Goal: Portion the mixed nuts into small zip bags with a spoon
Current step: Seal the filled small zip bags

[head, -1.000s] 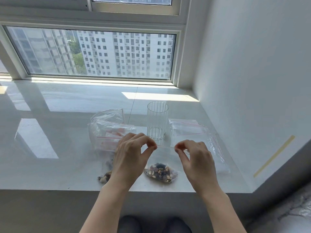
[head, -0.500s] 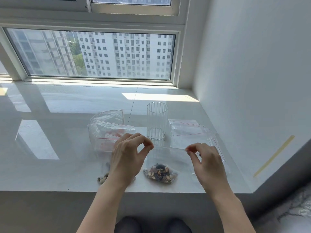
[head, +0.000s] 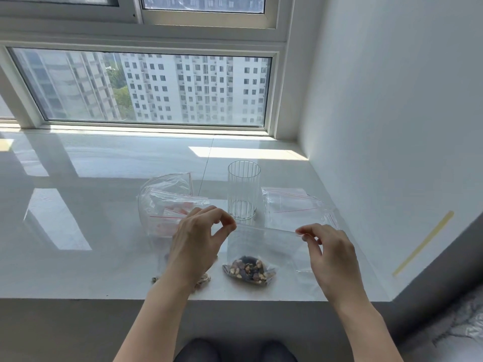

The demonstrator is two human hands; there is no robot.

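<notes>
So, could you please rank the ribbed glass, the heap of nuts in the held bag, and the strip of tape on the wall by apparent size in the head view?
1. ribbed glass, clearly the largest.
2. and 3. heap of nuts and strip of tape: unsure; the tape looks longer but far thinner, and the nuts lie nearer the camera.

Your left hand (head: pixel 196 241) covers most of the loose nuts (head: pixel 202 279) at the worktop's (head: pixel 78 257) near edge, and part of the pile of empty zip bags (head: pixel 167 205) behind it. Your knees (head: pixel 235 351) are cut off at the bottom of the frame. You cannot tell the kinds of nuts in the held zip bag (head: pixel 261 246).
</notes>
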